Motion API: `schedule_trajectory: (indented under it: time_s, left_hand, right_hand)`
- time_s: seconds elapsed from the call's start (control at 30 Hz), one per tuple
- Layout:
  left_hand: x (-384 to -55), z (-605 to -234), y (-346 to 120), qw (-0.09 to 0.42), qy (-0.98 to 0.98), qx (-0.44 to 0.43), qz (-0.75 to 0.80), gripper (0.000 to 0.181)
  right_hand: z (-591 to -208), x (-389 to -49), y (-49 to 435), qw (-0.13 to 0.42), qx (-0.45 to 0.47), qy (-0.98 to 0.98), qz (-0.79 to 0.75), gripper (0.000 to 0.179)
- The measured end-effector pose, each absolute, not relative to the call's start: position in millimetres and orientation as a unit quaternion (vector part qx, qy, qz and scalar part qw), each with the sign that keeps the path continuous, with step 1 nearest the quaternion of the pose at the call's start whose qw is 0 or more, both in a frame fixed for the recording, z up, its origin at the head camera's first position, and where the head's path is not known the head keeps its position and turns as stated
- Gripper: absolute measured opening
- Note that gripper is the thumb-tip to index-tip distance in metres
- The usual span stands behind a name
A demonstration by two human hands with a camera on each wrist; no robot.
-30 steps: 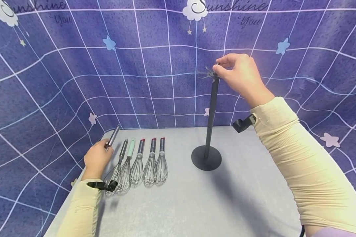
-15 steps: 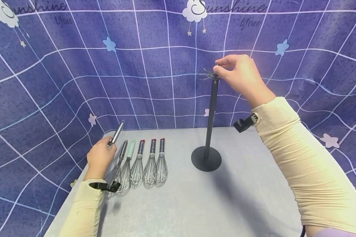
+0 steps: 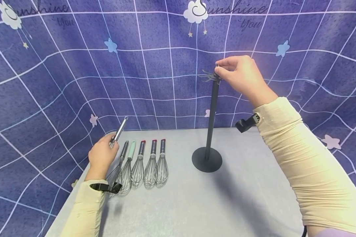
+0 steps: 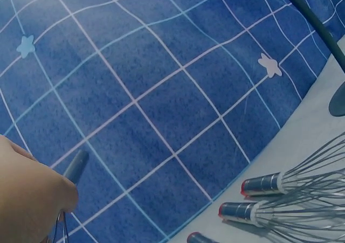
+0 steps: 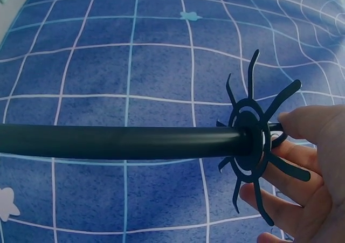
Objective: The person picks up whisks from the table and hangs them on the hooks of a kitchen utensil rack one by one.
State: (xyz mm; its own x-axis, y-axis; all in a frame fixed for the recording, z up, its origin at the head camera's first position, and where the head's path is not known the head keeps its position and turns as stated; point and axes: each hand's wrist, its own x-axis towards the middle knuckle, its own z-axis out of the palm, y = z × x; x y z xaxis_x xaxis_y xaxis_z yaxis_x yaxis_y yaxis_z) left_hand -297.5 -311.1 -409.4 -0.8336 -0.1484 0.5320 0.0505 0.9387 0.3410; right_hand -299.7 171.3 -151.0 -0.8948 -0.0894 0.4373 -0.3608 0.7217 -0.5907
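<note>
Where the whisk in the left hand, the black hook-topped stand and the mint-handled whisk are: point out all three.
Held whisk (image 3: 119,131), head view, on its silver handle.
Black hook-topped stand (image 3: 212,120), head view, on its pole.
Mint-handled whisk (image 3: 131,153), head view, on its handle.

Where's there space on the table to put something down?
The table is bare between the rightmost whisk and the black stand, and in front of both. There's room right of the stand too. The left side is crowded: five whisks lie close together, and the left hand holds another whisk there.
</note>
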Motion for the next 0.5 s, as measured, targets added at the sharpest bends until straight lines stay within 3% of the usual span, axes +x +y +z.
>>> schedule_trajectory:
  time_s: [0.5]
  left_hand:
    - [-292, -397, -304, 0.303, -0.938, 0.018, -0.171, 0.038]
  right_hand:
    - [-149, -300, 173, 0.176, 0.137, -0.906, 0.360, 0.045]
